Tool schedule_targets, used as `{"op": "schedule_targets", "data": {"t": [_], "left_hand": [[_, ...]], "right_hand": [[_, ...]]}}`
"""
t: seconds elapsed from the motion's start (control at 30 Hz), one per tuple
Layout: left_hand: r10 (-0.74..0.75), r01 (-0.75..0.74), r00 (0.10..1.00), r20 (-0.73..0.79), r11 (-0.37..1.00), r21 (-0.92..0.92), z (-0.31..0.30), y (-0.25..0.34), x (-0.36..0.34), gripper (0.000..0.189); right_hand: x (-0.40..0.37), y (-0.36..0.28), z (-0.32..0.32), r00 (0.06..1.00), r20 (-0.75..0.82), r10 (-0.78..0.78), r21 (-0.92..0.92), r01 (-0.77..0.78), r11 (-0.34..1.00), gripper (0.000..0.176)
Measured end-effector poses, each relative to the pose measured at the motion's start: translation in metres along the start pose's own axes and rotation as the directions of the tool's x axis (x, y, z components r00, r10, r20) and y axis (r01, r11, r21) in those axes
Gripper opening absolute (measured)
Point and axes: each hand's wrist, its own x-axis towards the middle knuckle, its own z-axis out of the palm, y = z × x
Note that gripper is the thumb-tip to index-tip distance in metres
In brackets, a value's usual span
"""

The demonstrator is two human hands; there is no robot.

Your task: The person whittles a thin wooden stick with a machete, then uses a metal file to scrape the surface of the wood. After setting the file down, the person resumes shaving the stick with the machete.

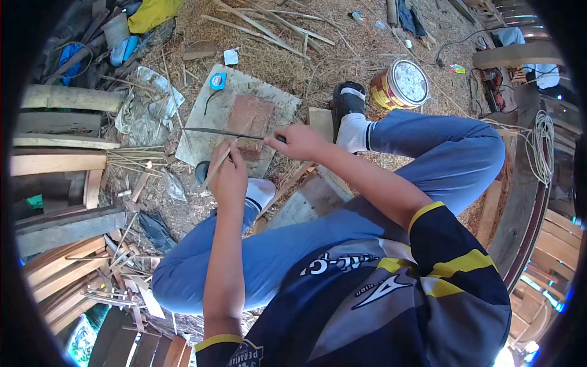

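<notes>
My right hand (298, 142) is wrapped round the dark handle of a long thin knife (223, 131), whose blade points left. My left hand (228, 170) grips a thin pale wooden strip (218, 165) just below the blade. The blade passes over the strip's upper end; whether they touch is not clear. Beneath both hands lies a reddish-brown block (251, 116) on a grey board (202, 119). A blue tape measure (217, 81) rests at the board's far end.
A paint bucket with a speckled lid (409, 82) stands beyond my right foot. Long wooden strips (263, 27) lie on the shavings ahead. Thin sticks (137, 156) and crumpled plastic (143, 116) are at the left. Coiled cable (542, 147) hangs at the right.
</notes>
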Motion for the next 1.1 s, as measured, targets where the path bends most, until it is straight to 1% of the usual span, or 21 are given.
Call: {"op": "schedule_targets", "data": {"t": [0.03, 0.1, 0.13, 0.2, 0.23, 0.3, 0.33, 0.37, 0.4, 0.47, 0.5, 0.6, 0.7, 0.8, 0.9, 1.0, 1.1], "left_hand": [[-0.006, 0.006, 1.0, -0.007, 1.0, -0.012, -0.001, -0.002, -0.001, 0.025], [0.021, -0.021, 0.998, -0.055, 1.0, -0.009, 0.001, -0.005, -0.002, 0.032], [0.041, -0.042, 0.996, -0.082, 0.999, -0.01, 0.001, -0.005, 0.0, 0.037], [0.061, -0.062, 0.996, -0.067, 0.998, -0.023, 0.002, -0.004, 0.005, 0.035], [0.062, -0.064, 0.997, -0.053, 0.998, -0.029, 0.002, -0.003, 0.003, 0.034], [0.058, -0.063, 0.994, -0.087, 0.996, -0.061, 0.004, -0.005, 0.001, 0.033], [0.059, -0.067, 0.992, -0.109, 0.995, -0.072, 0.003, -0.006, 0.002, 0.032], [0.056, -0.061, 0.994, -0.094, 0.997, -0.046, -0.001, -0.006, 0.002, 0.029], [0.057, -0.059, 0.995, -0.08, 0.998, -0.024, -0.003, -0.004, 0.001, 0.027], [0.061, -0.061, 0.997, -0.044, 0.998, 0.007, -0.002, 0.0, 0.004, 0.023], [0.059, -0.059, 0.997, -0.051, 0.998, 0.004, -0.001, 0.0, 0.005, 0.022], [0.037, -0.037, 0.998, -0.05, 0.999, 0.001, -0.001, -0.005, 0.001, 0.021], [0.046, -0.046, 0.998, -0.052, 0.999, -0.002, -0.004, -0.007, 0.004, 0.02], [0.091, -0.091, 0.995, -0.045, 0.996, 0.022, -0.002, -0.002, 0.004, 0.021], [0.114, -0.116, 0.988, -0.106, 0.993, -0.017, -0.001, -0.006, 0.003, 0.022], [0.063, -0.063, 0.998, -0.024, 0.998, 0.016, -0.005, -0.006, 0.004, 0.023], [0.087, -0.085, 0.996, -0.022, 0.994, 0.062, -0.004, 0.0, 0.006, 0.023]], "right_hand": [[0.0, 0.001, 0.002, 1.0, 0.015, 0.019, 0.036, -0.019, 0.999, 0.073], [0.004, 0.005, 0.0, 0.999, 0.033, 0.043, 0.109, -0.046, 0.993, 0.073], [0.005, 0.007, -0.001, 0.999, 0.027, 0.047, 0.063, -0.049, 0.997, 0.073], [0.004, 0.009, -0.006, 0.997, 0.011, 0.07, -0.038, -0.07, 0.997, 0.072], [0.002, 0.006, -0.005, 0.999, 0.005, 0.04, -0.021, -0.04, 0.999, 0.073], [-0.001, -0.006, -0.002, 1.0, -0.008, -0.023, 0.021, 0.023, 1.0, 0.075], [0.004, 0.004, 0.005, 1.0, 0.001, 0.024, 0.037, -0.024, 0.999, 0.075], [0.012, 0.022, 0.011, 0.998, 0.006, 0.068, 0.049, -0.068, 0.997, 0.076], [0.015, 0.025, 0.008, 0.994, 0.008, 0.113, 0.059, -0.114, 0.992, 0.077], [0.017, 0.033, 0.008, 0.995, 0.011, 0.099, 0.036, -0.099, 0.994, 0.077], [0.014, 0.032, 0.007, 0.995, 0.02, 0.093, 0.024, -0.094, 0.995, 0.077], [0.003, -0.005, -0.001, 0.999, -0.01, -0.046, 0.036, 0.046, 0.998, 0.077], [0.011, 0.016, 0.003, 0.997, 0.025, 0.074, 0.081, -0.076, 0.994, 0.076], [0.011, 0.022, 0.003, 0.998, 0.011, 0.066, -0.002, -0.066, 0.998, 0.074], [-0.002, -0.007, -0.005, 0.999, -0.022, -0.037, 0.028, 0.038, 0.999, 0.076], [0.01, 0.021, 0.001, 0.998, -0.011, 0.055, 0.033, -0.055, 0.998, 0.076], [0.008, 0.036, -0.005, 0.99, 0.02, 0.14, -0.023, -0.139, 0.99, 0.075]]}}
